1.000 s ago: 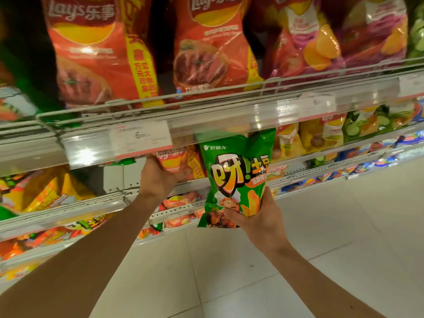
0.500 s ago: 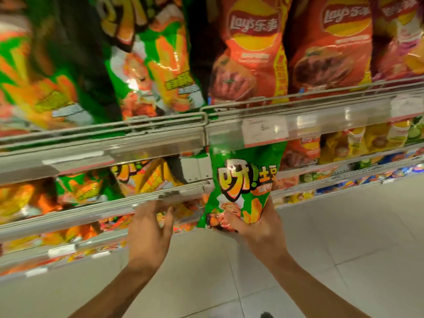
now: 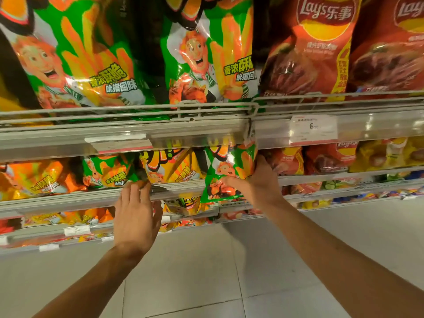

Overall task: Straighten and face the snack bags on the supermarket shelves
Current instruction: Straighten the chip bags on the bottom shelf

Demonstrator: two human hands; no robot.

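Observation:
My right hand [image 3: 257, 182] grips a small green snack bag [image 3: 226, 173] by its lower right side, holding it upright at the front of the middle shelf, its top hidden behind the shelf rail above. My left hand [image 3: 135, 212] is flat with straight fingers, fingertips touching the middle shelf's front rail [image 3: 68, 198] just below a yellow snack bag [image 3: 174, 168]. More green and orange bags [image 3: 107, 173] stand to the left on that shelf.
Large green bags [image 3: 202, 60] and red Lay's bags [image 3: 307, 53] fill the top shelf behind a wire guard [image 3: 137, 109]. A price tag [image 3: 313, 129] hangs on the upper rail. Lower shelves hold more bags. Pale tiled floor [image 3: 206, 283] lies below.
The view has swung left and closer to the shelves. My right hand has carried the green bag up to the middle shelf. My left hand stays open near the middle shelf's rail.

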